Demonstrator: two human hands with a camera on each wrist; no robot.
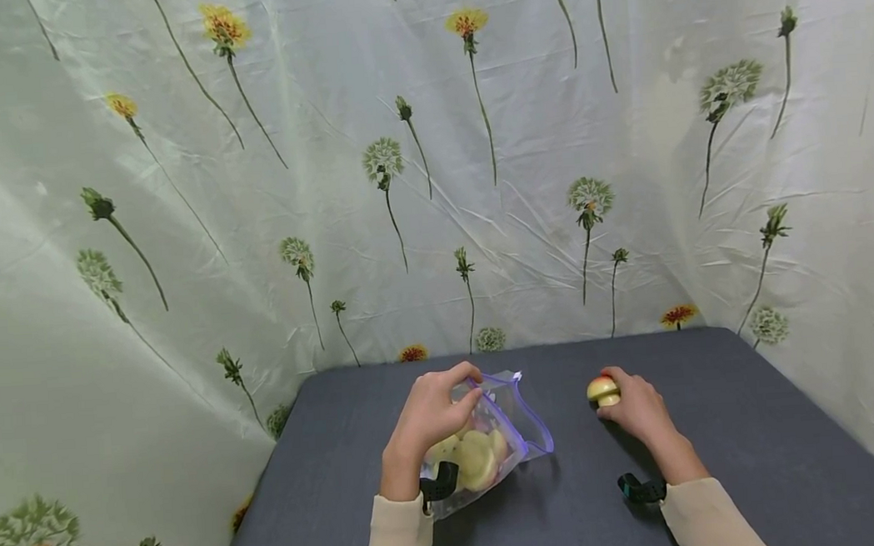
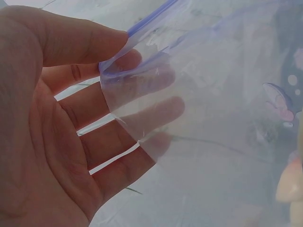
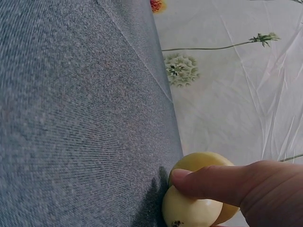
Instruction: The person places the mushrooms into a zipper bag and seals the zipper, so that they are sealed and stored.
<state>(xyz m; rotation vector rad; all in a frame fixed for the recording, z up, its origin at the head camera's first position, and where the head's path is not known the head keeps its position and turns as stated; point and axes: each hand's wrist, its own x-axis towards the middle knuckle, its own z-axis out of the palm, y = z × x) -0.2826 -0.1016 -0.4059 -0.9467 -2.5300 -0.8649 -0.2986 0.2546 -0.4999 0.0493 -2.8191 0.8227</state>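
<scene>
Pinching one clear purple-rimmed bag (image 2: 213, 104) by its edge, the left hand (image 1: 434, 411) spreads its other fingers along the plastic. To its right, the right hand (image 1: 641, 411) reaches forward, gripping one mushroom-shaped piece (image 1: 602, 390) at the dark table (image 1: 724, 422). Several pale pieces (image 1: 475, 458), too overlapped to count, lie inside the bag.

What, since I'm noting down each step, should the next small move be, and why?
Probably bring the mushroom-shaped piece in the right hand across to the clear bag: the left hand pinches its edge, its mouth stands open, and pale yellow pieces lie inside.
</scene>
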